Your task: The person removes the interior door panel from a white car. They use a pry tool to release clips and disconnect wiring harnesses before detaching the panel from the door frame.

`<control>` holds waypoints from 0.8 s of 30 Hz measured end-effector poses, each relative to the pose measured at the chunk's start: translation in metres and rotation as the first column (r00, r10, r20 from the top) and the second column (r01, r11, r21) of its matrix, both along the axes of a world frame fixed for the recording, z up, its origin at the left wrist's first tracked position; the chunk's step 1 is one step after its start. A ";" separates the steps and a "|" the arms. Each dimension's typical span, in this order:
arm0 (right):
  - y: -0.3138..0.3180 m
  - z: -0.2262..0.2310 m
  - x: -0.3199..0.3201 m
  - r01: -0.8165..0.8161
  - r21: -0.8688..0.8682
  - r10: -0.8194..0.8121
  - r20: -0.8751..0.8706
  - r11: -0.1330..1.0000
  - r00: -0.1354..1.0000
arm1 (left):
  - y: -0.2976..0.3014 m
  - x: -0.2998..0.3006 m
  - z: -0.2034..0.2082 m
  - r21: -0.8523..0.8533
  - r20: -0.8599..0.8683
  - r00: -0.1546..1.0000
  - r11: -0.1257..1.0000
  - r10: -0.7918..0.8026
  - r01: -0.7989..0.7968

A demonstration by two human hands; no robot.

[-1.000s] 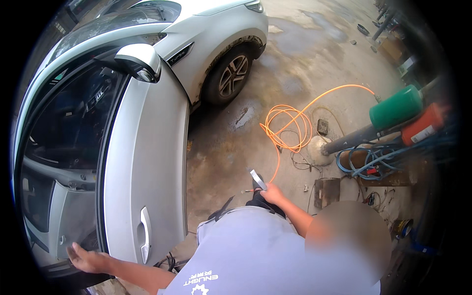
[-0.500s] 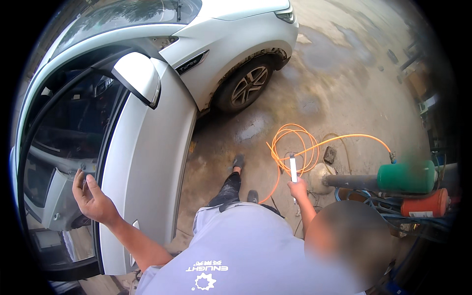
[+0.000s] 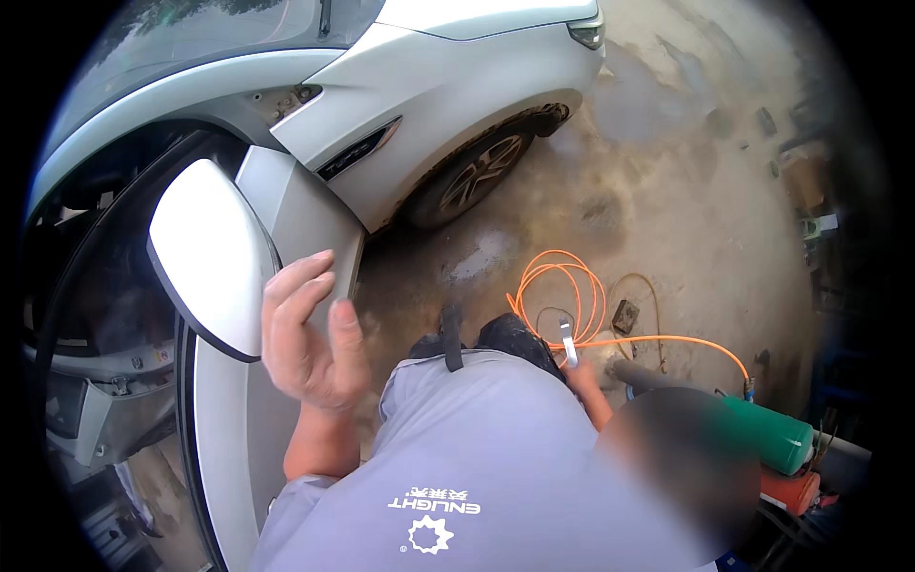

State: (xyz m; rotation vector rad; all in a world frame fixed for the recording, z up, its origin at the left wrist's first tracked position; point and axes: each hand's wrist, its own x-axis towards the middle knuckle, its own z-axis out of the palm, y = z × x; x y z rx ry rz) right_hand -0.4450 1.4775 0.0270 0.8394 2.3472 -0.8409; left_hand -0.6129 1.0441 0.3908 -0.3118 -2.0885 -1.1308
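Observation:
My left hand (image 3: 313, 338) is raised in front of the car's white wing mirror (image 3: 205, 253). Its fingers are bent but apart, and nothing is in them. Whether it touches the mirror I cannot tell. The silver car door (image 3: 310, 224) under it stands swung out. Low at my right side, my right hand (image 3: 580, 376) is closed around a slim white-silver tool (image 3: 569, 345), whose kind I cannot make out. Just beyond it, a coiled orange hose (image 3: 599, 286) lies on the floor. I cannot tell whether the hose joins the tool.
The car's front wheel (image 3: 481, 179) and fender (image 3: 419, 91) are ahead. At right lie a green cylinder (image 3: 780, 440), where the hose ends, and an orange-red one (image 3: 793, 493). A dark block (image 3: 626, 316) rests on the concrete floor. A blurred dark shape covers the lower right.
My left hand has moved right, from over the door window to in front of the mirror. My right hand still holds the tool, which now looks shorter and tilted. The view has shifted.

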 end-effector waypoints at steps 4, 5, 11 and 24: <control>0.041 0.001 -0.024 0.272 -0.056 -0.266 0.103 0.961 0.959 | 0.031 -0.096 -0.080 -0.345 0.388 0.921 0.932 0.031 0.114; 0.048 0.004 -0.034 0.357 -0.081 -0.341 0.162 0.931 0.926 | 0.028 -0.115 -0.107 -0.360 0.433 0.897 0.930 0.090 0.081; 0.098 -0.029 -0.091 0.343 -0.093 -0.326 0.162 0.935 0.931 | 0.012 -0.217 -0.170 -0.560 0.563 0.643 0.812 0.519 -0.164; 0.394 -0.063 -0.274 0.504 -0.136 -0.472 0.209 0.853 0.856 | 0.116 -0.345 -0.265 -0.546 0.561 0.350 0.653 0.750 -0.526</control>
